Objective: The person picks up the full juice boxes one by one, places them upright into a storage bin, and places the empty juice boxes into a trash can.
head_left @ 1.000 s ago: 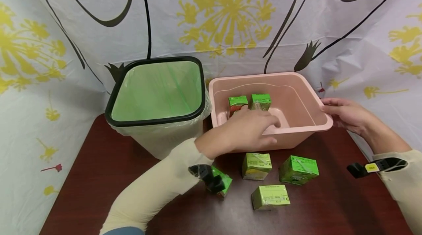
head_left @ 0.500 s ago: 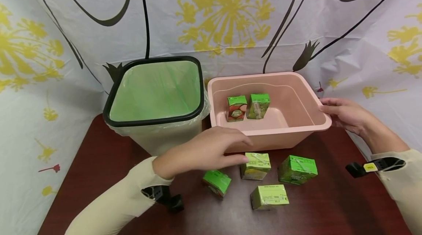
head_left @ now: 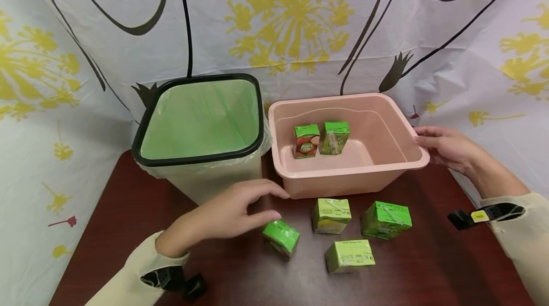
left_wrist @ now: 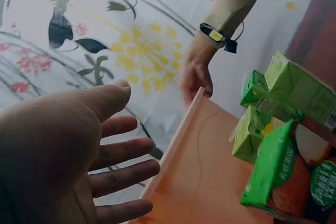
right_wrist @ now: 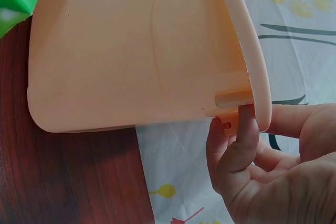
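My left hand [head_left: 231, 210] hovers over the table with thumb and fingers spread, nothing between them. Just right of its thumb stands a small green-topped juice box [head_left: 281, 238], which shows apple pictures in the left wrist view. At the pink plastic tub [head_left: 343, 172], my right hand [head_left: 450, 148] grips the right end of the rim, fingers curled under it in the right wrist view. Inside the tub stand a red-and-green juice box [head_left: 306, 141] and a green one [head_left: 335, 138]. Two yellow-green boxes [head_left: 331, 216] [head_left: 350, 256] and a bright green box [head_left: 386, 220] are on the table in front.
Left of the tub stands a bin [head_left: 197, 157] with a black rim and a pale liner bag. A patterned white cloth [head_left: 300, 34] hangs behind and at both sides. The table [head_left: 411, 277] is dark reddish wood.
My left hand has come out of the tub and moved left and toward me, to beside the green-topped juice box. A red-and-green box stays in the tub. My right hand keeps its grip.
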`<state>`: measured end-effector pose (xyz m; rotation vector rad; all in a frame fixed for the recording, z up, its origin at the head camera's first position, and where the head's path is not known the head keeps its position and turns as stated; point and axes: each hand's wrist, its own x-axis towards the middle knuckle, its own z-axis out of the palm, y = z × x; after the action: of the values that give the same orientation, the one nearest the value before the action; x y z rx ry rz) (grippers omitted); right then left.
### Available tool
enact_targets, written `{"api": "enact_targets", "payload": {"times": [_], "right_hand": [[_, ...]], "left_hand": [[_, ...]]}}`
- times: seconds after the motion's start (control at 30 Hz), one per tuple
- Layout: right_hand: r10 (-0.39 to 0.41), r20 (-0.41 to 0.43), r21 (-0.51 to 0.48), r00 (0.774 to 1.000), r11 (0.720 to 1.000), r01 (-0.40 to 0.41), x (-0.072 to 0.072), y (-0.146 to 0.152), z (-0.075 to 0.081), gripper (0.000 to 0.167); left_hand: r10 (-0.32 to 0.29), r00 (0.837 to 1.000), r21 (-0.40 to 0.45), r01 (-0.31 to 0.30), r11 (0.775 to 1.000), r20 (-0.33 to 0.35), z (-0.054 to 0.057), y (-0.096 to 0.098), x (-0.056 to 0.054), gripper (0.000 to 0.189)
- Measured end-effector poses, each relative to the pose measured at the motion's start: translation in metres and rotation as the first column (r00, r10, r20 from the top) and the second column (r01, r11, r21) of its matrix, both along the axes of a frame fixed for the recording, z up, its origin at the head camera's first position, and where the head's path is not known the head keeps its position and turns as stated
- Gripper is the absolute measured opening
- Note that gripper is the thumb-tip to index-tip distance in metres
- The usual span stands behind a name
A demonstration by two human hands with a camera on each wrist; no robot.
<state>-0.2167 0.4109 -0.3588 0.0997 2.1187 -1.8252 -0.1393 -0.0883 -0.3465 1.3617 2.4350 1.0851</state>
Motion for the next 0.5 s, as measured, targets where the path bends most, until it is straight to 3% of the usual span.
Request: {"api": "enact_targets", "payload": {"times": [0.23,0.5], "right_hand": [[0.007,-0.008,0.031,1.000,1.000,-0.007,0.000,0.000,0.001,0.033],[0.003,-0.008,-0.024,1.000,1.000,-0.003,0.001,0.000,0.000,0.033]], "left_hand": [[0.034,0.998,0.044,-0.036,0.998,0.046,-0.021,-0.021,0.005,0.032],[0.004,0.995,0.093,-0.013,0.996,0.097,-0.060,-0.019,0.002,0.050]]}}
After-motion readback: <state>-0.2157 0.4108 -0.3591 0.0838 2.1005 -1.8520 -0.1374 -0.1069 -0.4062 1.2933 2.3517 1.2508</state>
